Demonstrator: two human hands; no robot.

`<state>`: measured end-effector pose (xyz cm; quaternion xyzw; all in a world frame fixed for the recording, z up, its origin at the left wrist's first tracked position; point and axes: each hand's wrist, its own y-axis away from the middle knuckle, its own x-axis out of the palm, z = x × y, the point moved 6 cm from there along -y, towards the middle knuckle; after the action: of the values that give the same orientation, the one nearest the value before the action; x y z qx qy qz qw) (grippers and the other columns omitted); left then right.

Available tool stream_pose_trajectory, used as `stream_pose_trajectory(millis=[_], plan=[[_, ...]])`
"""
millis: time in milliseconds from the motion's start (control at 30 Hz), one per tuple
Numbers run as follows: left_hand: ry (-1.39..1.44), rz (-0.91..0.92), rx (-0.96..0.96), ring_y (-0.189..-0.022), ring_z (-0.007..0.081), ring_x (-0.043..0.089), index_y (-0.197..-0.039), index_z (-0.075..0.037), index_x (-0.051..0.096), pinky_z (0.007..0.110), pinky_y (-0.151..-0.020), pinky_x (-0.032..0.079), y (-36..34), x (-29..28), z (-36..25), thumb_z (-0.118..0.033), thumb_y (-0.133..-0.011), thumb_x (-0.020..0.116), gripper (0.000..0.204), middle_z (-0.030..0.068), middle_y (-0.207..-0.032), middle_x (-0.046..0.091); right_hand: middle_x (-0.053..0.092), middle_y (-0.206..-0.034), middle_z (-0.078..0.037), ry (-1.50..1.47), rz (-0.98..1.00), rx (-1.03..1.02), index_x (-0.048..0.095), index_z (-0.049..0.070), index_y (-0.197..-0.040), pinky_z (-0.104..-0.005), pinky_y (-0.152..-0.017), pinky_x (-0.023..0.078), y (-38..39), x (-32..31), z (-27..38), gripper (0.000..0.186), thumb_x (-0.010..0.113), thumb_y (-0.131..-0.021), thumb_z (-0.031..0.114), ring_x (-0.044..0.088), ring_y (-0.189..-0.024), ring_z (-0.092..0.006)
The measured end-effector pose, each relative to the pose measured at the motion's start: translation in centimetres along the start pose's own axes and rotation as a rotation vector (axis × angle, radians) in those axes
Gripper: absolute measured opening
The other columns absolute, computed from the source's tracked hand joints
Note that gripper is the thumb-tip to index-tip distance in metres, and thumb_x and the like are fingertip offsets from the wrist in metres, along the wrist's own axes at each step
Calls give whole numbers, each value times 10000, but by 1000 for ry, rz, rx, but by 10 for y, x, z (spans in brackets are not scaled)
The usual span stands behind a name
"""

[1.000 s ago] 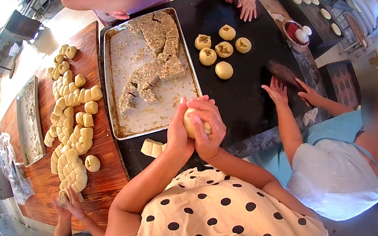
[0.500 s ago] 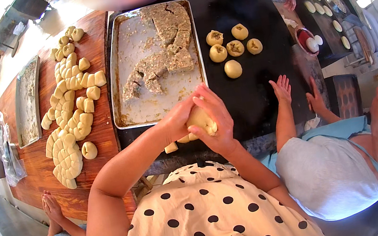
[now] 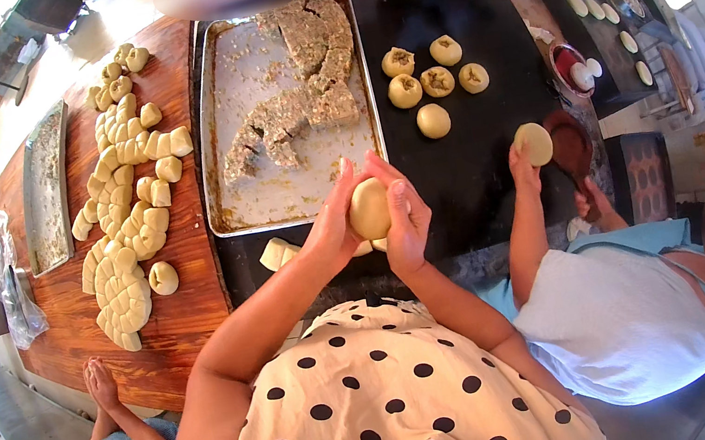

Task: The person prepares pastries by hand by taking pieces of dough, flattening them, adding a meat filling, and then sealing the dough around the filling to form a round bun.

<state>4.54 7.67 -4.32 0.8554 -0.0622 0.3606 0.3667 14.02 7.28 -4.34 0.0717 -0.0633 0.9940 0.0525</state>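
Between my two palms, just past the table's front edge, I hold a smooth pale dough ball (image 3: 369,210). My left hand (image 3: 336,221) cups it from the left, and my right hand (image 3: 408,227) wraps its other side, fingers pointing away from me. Beneath and beside my hands lie cut dough pieces (image 3: 277,253), partly covered. Beyond them is a metal tray (image 3: 262,214) with a crumbly block of filling (image 3: 319,42). To its right, several round buns (image 3: 434,122) sit on the black tabletop, most with filling showing at the top.
On the wooden table (image 3: 189,310) at left are many dough pieces (image 3: 124,303) and a second tray (image 3: 50,198). A co-worker at right holds a flat dough disc (image 3: 534,145) and a brown paddle-like tool (image 3: 570,146). A red-filled bowl (image 3: 571,70) stands farther back.
My hands have turned the dough ball, so its smooth side now faces up between more upright palms. The co-worker at right, empty-handed before, now holds a dough disc and a brown tool.
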Motion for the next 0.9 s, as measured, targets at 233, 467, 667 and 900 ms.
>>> stream_pose_trajectory(millis=[233, 467, 667, 900], plan=[[242, 82, -39, -1110, 258, 612, -1218, -71, 577, 419, -976, 495, -21, -31, 19, -378, -984, 511, 392, 110, -1184, 628, 594, -1257, -190, 269, 191, -393, 556, -35, -1248, -434, -1080, 373, 1, 13, 24, 485, 498, -964, 354, 532, -1225, -318], [235, -196, 140, -1084, 196, 583, -1170, -119, 588, 328, -921, 493, -29, -66, 52, -269, -1017, 413, 278, 46, -1122, 602, 698, -980, -157, 481, 76, -645, 667, -22, -920, -452, -922, 520, 12, 16, 21, 178, 502, -900, 41, 671, -946, -327], [90, -412, 46, -999, 191, 620, -1092, -128, 584, 335, -841, 541, -21, -61, 66, -276, -1015, 403, 246, 62, -1060, 624, 701, -920, -153, 396, -12, -612, 668, -21, -881, -417, -821, 541, 26, 0, 3, 146, 531, -886, 32, 678, -870, -312], [74, -20, 27, -1170, 281, 570, -1347, -44, 460, 433, -1050, 434, -27, -30, 40, -561, -986, 450, 631, 148, -1275, 570, 696, -848, -86, -50, -264, 159, 679, -28, -802, -307, -738, 505, -24, -47, -22, 358, 492, -992, 211, 628, -797, -151]])
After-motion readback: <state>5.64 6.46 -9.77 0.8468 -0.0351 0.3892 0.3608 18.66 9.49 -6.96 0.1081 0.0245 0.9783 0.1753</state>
